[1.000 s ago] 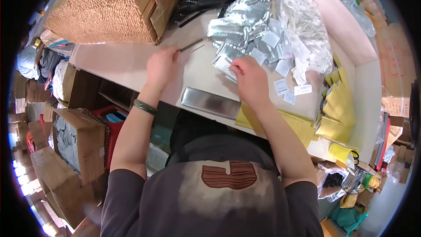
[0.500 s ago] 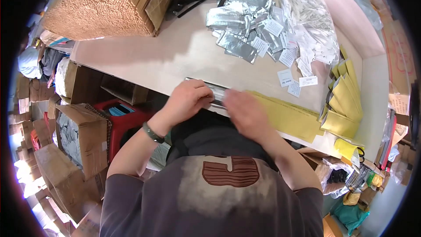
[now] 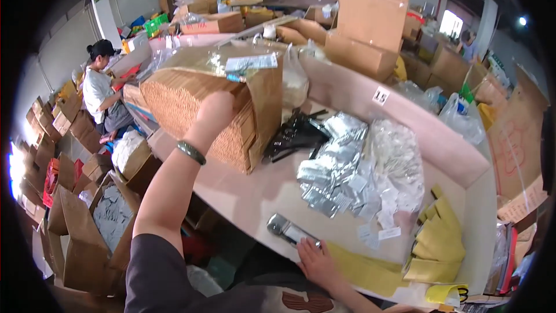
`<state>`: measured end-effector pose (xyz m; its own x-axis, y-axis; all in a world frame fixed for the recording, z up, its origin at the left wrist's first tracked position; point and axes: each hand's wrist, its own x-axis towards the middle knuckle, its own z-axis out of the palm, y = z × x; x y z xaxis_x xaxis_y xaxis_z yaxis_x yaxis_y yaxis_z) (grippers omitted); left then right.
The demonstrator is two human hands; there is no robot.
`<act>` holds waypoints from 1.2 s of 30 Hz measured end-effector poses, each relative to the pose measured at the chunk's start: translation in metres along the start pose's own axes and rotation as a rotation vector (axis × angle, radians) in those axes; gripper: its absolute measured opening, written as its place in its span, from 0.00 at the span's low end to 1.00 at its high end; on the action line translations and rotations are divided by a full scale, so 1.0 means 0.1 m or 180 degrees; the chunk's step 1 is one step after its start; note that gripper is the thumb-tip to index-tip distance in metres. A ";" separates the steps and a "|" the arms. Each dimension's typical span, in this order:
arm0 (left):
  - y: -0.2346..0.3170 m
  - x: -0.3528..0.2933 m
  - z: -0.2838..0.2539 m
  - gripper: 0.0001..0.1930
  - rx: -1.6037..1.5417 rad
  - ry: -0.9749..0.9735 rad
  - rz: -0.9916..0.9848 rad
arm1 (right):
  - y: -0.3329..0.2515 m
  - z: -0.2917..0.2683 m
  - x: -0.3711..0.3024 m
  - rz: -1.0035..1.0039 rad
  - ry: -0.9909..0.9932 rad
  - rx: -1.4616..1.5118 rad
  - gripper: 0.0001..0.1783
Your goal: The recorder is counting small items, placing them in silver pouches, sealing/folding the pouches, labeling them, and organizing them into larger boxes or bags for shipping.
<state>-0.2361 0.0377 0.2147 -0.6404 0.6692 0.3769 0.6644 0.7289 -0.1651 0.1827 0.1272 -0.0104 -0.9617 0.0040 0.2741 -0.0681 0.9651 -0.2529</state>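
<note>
My left hand (image 3: 216,109) reaches up to the big stack of brown folded cardboard pieces (image 3: 174,95), at its upper front edge; the fingertips are hidden, so their grip cannot be made out. On the table's near edge my right hand (image 3: 317,259) lies with fingers stretched out over the end of a narrow flat packet (image 3: 294,233), which has a dark rounded end and a pale label. Beneath and beside that hand runs a flat yellow strip (image 3: 370,269). Silver foil packets (image 3: 333,165) are heaped beyond it.
Black straps or strips (image 3: 298,136) lie between the stack and the foil heap. White tags in clear plastic (image 3: 397,159) sit to the right, and folded yellow sheets (image 3: 437,240) at the right end. A raised pinkish wall (image 3: 399,104) edges the table. Another person (image 3: 103,90) sits at far left.
The view has tilted up, bringing the room into sight. My left hand has left the narrow packet and moved far forward to the cardboard stack. My right hand stays by the packet.
</note>
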 end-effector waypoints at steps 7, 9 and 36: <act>0.14 0.15 -0.22 0.07 0.0182 0.0127 -0.0147 | -0.05 -0.10 -0.06 0.0374 0.0087 -0.0047 0.29; 0.17 0.24 -0.14 0.05 0.0162 0.0062 -0.0213 | -0.01 -0.12 -0.04 0.0489 -0.0076 0.0038 0.30; 1.84 -2.20 0.89 0.18 -0.2344 -0.0274 0.0251 | 0.12 -0.33 -0.08 0.1005 0.0379 0.0692 0.24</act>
<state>-0.0076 0.0378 0.0203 -0.5879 0.7465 0.3116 0.7765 0.4128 0.4760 0.1986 0.1471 0.0153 -0.9077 0.3340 0.2539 0.1588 0.8337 -0.5290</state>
